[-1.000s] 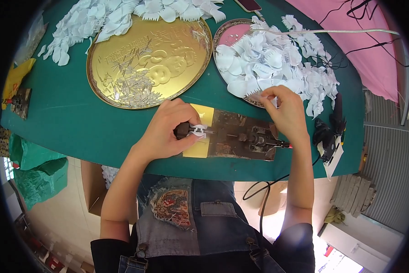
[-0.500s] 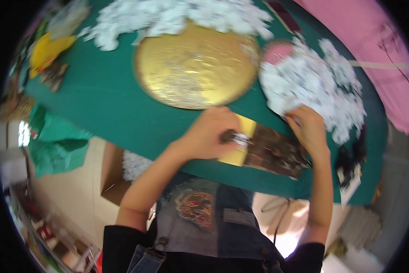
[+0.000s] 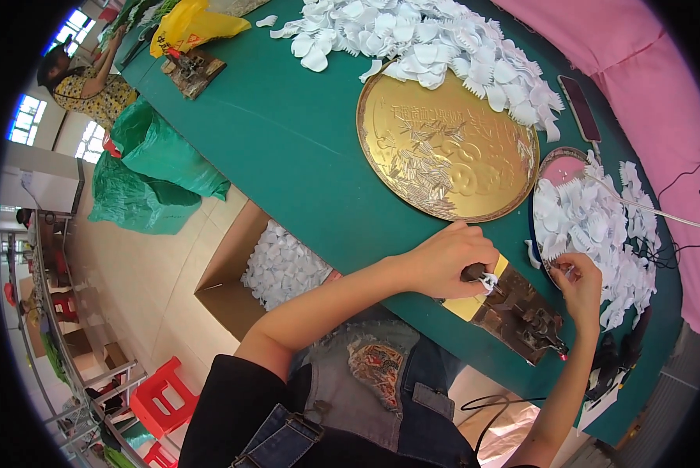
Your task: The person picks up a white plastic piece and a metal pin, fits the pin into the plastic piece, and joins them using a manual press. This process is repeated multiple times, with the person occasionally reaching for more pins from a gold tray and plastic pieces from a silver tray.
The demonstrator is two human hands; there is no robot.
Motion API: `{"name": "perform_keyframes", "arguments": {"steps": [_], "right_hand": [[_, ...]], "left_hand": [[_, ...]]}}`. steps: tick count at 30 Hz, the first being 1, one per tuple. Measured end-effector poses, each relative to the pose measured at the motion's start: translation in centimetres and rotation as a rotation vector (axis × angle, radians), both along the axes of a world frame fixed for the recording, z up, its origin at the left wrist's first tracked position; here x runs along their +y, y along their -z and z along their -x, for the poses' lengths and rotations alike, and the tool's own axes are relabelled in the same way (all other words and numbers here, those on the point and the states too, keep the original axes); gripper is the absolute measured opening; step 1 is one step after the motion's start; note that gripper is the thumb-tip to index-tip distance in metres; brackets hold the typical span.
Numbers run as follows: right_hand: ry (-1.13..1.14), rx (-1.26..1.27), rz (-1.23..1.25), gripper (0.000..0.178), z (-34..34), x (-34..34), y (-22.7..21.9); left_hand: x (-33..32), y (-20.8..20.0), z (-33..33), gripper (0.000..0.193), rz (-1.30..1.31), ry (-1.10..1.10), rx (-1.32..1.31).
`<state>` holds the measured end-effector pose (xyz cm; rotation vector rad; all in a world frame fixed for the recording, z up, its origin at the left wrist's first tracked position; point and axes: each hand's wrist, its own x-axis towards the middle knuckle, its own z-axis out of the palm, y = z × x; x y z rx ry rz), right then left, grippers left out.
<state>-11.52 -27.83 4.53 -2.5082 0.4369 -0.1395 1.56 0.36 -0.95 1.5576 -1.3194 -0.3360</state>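
Observation:
My left hand (image 3: pixel 447 259) is closed around the dark handle of a small brown press tool (image 3: pixel 521 314) on the green table (image 3: pixel 303 148), with a small white petal piece (image 3: pixel 489 281) at its jaws over a yellow sheet (image 3: pixel 475 303). My right hand (image 3: pixel 580 282) reaches into the pile of white cut petals (image 3: pixel 592 226) on a pink round tray (image 3: pixel 562 165) and pinches one piece. A large gold embossed plate (image 3: pixel 447 148) lies just beyond my left hand.
More white petals (image 3: pixel 420 39) are heaped at the table's far side. A phone (image 3: pixel 580 108) lies by pink cloth (image 3: pixel 646 93). A cardboard box of petals (image 3: pixel 276 265) stands on the floor beside green bags (image 3: pixel 155 171). Another person (image 3: pixel 85 82) sits at the far left. Cables (image 3: pixel 662 249) trail right.
The view has swung left and tilted, so the floor, box and far table end show. My right hand moved from the press tool to the petal pile on the tray.

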Motion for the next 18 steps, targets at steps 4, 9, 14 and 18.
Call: {"name": "perform_keyframes", "arguments": {"steps": [4,9,14,18], "right_hand": [[0.021,0.058,-0.004,0.012,0.4,-1.1,0.2],[0.151,-0.045,-0.179,0.009,2.0,-3.3,0.6],[0.274,-0.152,-0.358,0.009,2.2,-1.1,-1.7],[0.173,-0.065,-0.589,0.009,0.5,4.8,-3.3]], "left_hand": [[-0.5,0.2,0.0,0.02,0.015,0.019,0.007],[-0.9,0.1,0.4,0.02,0.009,0.021,0.014],[-0.6,0.2,-0.1,0.022,0.001,0.029,0.008],[0.2,-0.9,-0.5,0.022,-0.084,0.06,0.074]]}}
